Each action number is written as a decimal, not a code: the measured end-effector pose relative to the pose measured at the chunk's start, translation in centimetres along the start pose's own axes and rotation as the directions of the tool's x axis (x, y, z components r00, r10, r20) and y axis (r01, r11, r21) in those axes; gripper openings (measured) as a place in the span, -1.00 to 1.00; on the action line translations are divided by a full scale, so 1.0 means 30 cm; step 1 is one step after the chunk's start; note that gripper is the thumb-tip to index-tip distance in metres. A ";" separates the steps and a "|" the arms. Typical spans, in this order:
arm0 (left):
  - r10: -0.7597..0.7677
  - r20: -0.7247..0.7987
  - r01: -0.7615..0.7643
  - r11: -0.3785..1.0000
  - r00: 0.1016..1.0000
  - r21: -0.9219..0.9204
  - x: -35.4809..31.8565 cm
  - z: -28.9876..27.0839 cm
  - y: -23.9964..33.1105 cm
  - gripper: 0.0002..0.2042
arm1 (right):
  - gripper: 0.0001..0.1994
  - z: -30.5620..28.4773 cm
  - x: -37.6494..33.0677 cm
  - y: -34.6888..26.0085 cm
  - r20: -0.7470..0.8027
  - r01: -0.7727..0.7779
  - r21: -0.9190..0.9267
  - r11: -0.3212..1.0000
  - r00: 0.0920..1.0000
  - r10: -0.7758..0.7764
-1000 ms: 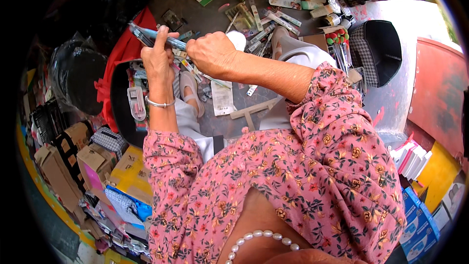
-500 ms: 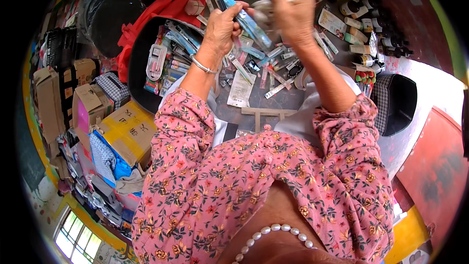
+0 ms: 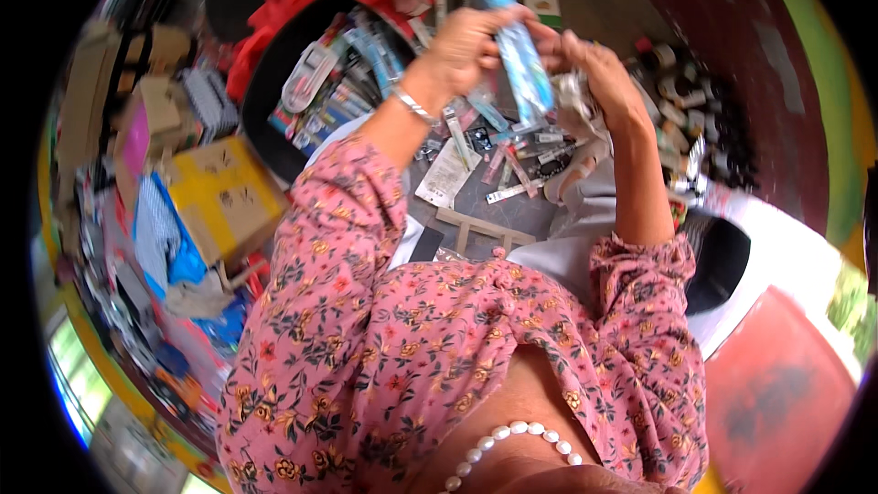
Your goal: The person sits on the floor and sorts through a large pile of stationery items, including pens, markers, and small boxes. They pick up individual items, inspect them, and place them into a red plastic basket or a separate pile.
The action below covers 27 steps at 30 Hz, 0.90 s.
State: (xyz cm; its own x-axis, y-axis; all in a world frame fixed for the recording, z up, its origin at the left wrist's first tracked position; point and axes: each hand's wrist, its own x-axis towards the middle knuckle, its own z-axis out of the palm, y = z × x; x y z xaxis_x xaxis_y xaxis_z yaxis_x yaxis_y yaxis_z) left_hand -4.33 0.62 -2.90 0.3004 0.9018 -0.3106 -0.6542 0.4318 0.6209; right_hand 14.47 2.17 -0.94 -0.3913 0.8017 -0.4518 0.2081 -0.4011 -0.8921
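My left hand (image 3: pixel 466 44) is closed around a long, slim blue plastic packet (image 3: pixel 519 55), held upright and blurred by motion. My right hand (image 3: pixel 599 78) is just right of the packet, its fingers curled close to the packet's edge. A crumpled grey-white, cloth-like thing (image 3: pixel 574 99) hangs under the right palm and seems held there; blur hides its exact kind. Below both hands, many slim packets and pens (image 3: pixel 512 165) lie scattered on the floor. A printed paper sheet (image 3: pixel 448 176) lies among them.
At left stands a black tub (image 3: pixel 265 142) full of stationery packets, with red cloth (image 3: pixel 274 18) behind it. Cardboard boxes (image 3: pixel 224 201) are piled farther left. Dark bottles (image 3: pixel 722 142) crowd the right, near a black container (image 3: pixel 722 261). A wooden frame (image 3: pixel 485 229) is close to me.
The view has shifted. The blue packet now stands more upright with its broad face showing. My right hand has come down and closer beside it, the grey-white thing still with it.
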 end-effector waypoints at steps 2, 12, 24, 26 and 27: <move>-0.013 0.044 0.006 0.985 0.999 0.173 0.004 0.025 -0.027 -0.76 | -0.67 0.034 -0.007 0.005 0.335 -0.029 -0.128 0.991 0.940 0.071; 0.129 -0.082 -0.090 0.926 0.988 0.367 0.029 0.028 -0.056 -0.72 | -0.86 0.072 -0.016 -0.036 0.084 -0.200 0.109 0.974 0.978 0.192; 0.269 -0.139 -0.121 0.759 0.953 0.640 0.022 0.003 -0.086 -0.81 | -0.71 0.123 -0.012 -0.025 0.097 -0.100 -0.387 0.917 0.984 0.148; 0.310 -0.156 -0.176 0.813 0.938 0.555 0.042 -0.025 -0.068 -0.81 | -0.63 0.109 -0.007 -0.018 0.126 -0.038 -0.389 0.921 0.988 0.094; 0.277 -0.214 -0.168 0.892 0.937 0.419 0.030 -0.025 -0.030 -0.80 | -0.61 0.096 -0.002 0.000 0.088 0.049 -0.367 0.929 0.996 -0.018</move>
State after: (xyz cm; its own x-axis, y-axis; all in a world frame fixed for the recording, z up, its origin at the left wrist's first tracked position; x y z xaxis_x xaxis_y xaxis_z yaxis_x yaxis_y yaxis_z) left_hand -3.99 1.05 -4.27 -0.0480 0.9608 -0.2731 -0.3439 0.2408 0.9076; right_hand 11.90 0.85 -0.94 -0.4720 0.7669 -0.4348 0.5030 -0.1707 -0.8472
